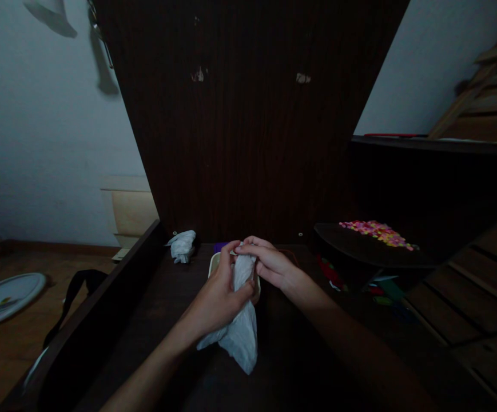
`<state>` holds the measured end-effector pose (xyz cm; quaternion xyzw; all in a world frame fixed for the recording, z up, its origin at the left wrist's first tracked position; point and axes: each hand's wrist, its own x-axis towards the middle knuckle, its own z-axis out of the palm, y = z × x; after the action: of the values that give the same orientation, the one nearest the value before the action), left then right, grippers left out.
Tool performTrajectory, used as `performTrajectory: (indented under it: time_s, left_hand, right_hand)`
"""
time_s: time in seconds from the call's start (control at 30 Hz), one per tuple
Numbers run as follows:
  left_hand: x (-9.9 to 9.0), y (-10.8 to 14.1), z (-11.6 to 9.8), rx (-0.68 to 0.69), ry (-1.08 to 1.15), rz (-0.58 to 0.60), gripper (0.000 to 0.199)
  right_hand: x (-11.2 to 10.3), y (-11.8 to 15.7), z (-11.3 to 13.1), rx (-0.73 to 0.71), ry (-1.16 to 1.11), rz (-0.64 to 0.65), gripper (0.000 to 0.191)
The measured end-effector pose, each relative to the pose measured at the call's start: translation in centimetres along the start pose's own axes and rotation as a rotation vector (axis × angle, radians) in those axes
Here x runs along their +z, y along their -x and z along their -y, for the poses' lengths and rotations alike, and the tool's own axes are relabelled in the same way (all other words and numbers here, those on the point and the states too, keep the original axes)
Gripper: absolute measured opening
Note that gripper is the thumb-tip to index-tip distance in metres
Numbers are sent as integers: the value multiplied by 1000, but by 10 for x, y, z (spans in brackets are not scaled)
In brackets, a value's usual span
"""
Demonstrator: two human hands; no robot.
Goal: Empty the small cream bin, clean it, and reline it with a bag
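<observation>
A thin whitish bag or cloth [245,337] hangs crumpled from my hands, its loose end spreading down toward me. My left hand [222,289] is closed round its upper part, with the thumb across the front. At the top of it, the fingers of my right hand [269,262] are bent in and pressed against the gathered material. Just behind and below my hands is a pale-rimmed container [212,264], mostly covered by them; its contents cannot be made out.
A crumpled white bag [182,247] lies at the back left of the dark desk [145,320]. Colourful small pieces [377,232] cover a corner shelf on the right. A raised edge runs along the left, and a dark panel stands behind.
</observation>
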<state>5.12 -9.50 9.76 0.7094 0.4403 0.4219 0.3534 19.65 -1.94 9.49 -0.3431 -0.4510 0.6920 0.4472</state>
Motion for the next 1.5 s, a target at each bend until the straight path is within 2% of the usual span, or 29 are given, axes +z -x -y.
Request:
performTrajectory:
  time_s: [0.13,0.33,0.47,0.57,0.67,0.9,1.1,1.27,1.37,1.43,1.5]
  left_hand:
    - [-8,7,-10,-10,-165,48,76]
    - [-14,10,-9,65,-373,58,35]
    - [-16,13,0,87,-447,152,31]
    - [-22,16,-1,108,-477,222,34]
    - [-32,17,-6,104,-495,229,33]
    - [-57,11,0,100,-527,182,27]
    - [-72,-1,14,105,-599,176,24]
    - [-83,-6,16,194,-755,201,24]
    - [-85,-11,18,313,-860,147,27]
    - [-82,-15,21,376,-925,28,25]
    - [-77,-19,23,374,-993,-113,23]
  right_hand:
    - [-5,-1,0,0,31,9,28]
    - [-1,-4,-1,-28,-67,-66,34]
    - [2,-3,1,12,-71,-70,36]
    - [0,-1,1,29,-33,-87,46]
    - [-3,0,2,16,116,-54,53]
    - [-6,6,4,-68,458,203,43]
    - [4,20,8,-335,854,224,38]
    - [9,27,16,-372,982,261,40]
    - [10,27,17,-387,988,267,40]
    - [9,26,15,-406,1001,257,38]
    - [9,25,13,-425,1022,251,36]
